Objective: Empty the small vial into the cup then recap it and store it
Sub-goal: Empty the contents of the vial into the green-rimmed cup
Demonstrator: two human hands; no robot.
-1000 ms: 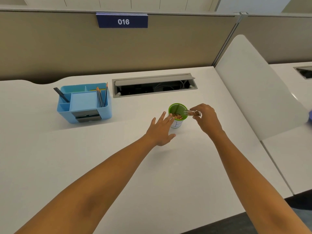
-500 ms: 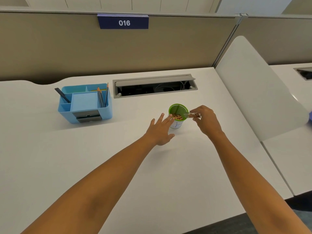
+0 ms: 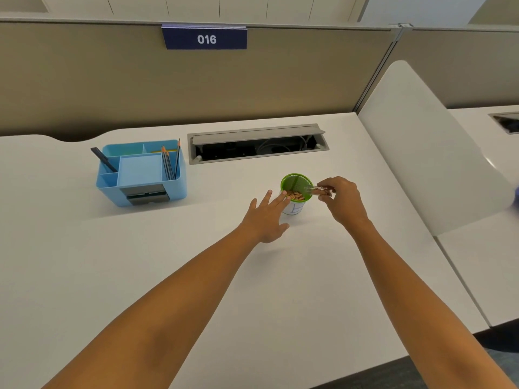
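Observation:
A small cup point(image 3: 295, 184) with a green inside and white outer wall stands on the white desk point(image 3: 252, 276), with small orange-brown pieces in its bottom. My right hand point(image 3: 342, 202) holds a small clear vial point(image 3: 320, 190) tipped nearly flat, its open mouth over the cup's right rim; brown pieces show inside the vial. My left hand point(image 3: 266, 217) is spread, fingers apart, with fingertips against the cup's left side. No cap is visible.
A light blue desk organizer point(image 3: 141, 175) with pencils and a dark pen stands at the left. An open grey cable tray point(image 3: 257, 144) is set into the desk behind the cup. A white divider panel point(image 3: 427, 147) rises on the right; a tan partition stands behind.
The vial stays tipped over the cup's rim in my right hand and the left hand stays at the cup. Apart from a slight camera shift, little has moved.

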